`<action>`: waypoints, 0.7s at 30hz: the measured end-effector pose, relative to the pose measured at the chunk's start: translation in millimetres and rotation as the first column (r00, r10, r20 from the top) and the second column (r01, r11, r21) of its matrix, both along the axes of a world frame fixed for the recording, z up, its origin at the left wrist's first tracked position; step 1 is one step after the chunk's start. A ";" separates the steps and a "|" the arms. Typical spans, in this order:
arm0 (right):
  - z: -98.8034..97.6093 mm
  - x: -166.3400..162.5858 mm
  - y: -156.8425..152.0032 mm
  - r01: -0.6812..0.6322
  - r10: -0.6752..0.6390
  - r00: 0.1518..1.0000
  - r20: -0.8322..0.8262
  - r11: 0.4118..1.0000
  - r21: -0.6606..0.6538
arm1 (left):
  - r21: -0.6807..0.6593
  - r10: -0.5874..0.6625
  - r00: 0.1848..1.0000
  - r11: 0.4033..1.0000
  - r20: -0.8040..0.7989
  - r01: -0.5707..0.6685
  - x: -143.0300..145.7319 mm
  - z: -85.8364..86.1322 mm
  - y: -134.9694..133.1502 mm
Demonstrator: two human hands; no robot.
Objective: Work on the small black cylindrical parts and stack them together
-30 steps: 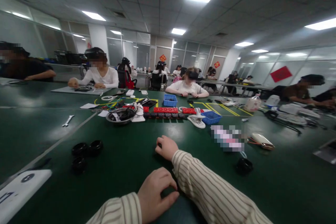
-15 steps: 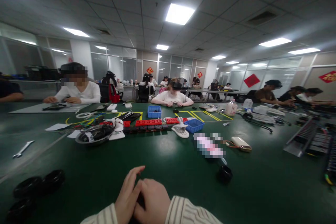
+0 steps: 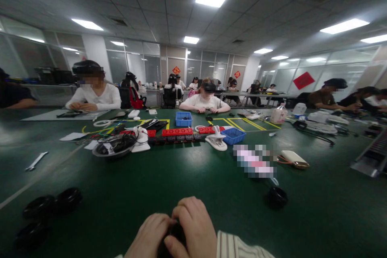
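Note:
Close to me at the bottom, my left hand (image 3: 151, 237) and my right hand (image 3: 195, 225) curl round a black rounded object (image 3: 177, 232). Most of it is hidden by my fingers, so its exact kind does not show. The fingers of both hands are bent over its top and sides, and the hands nearly meet. Left of them lie three glossy black ring-shaped rolls, among them one black roll (image 3: 69, 199). A similar single black roll (image 3: 276, 197) sits to the right of my right hand.
A wrench (image 3: 36, 161) lies at the left on the green table (image 3: 121, 185). Ahead are a bowl of black cables (image 3: 115, 145), red-and-black strip parts (image 3: 177, 132), a white clamp (image 3: 216, 139) and blue bins (image 3: 184, 119). A power bank (image 3: 293, 159) lies right. Several people sit beyond.
My right hand has risen and its fingers now arch over the black object, which shows more between the hands. My left fingers, stretched out before, have curled in. The view has shifted slightly.

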State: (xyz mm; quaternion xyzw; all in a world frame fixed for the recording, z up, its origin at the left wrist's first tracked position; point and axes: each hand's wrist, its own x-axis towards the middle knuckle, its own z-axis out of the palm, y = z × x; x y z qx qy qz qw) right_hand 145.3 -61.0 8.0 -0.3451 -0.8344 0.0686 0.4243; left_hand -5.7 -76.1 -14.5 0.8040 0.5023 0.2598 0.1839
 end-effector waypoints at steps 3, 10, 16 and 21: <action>14.4 6.8 -5.9 0.037 0.003 0.968 0.250 0.988 -0.152 | -0.043 0.027 0.992 0.999 -0.121 -0.032 6.8 7.8 -2.9; 19.1 4.7 -4.7 -0.019 0.090 0.916 0.390 0.983 -0.181 | -0.039 -0.103 0.992 0.994 -0.075 0.100 -2.2 12.5 3.4; 26.7 12.2 -12.8 -0.385 0.438 0.863 0.251 0.893 -0.234 | -0.103 -0.347 0.936 0.934 -0.050 0.341 -13.1 15.8 14.4; 21.0 8.6 -20.0 -0.495 0.523 0.846 0.103 0.842 -0.213 | -0.107 -0.388 0.918 0.919 -0.077 0.380 -14.0 18.1 10.4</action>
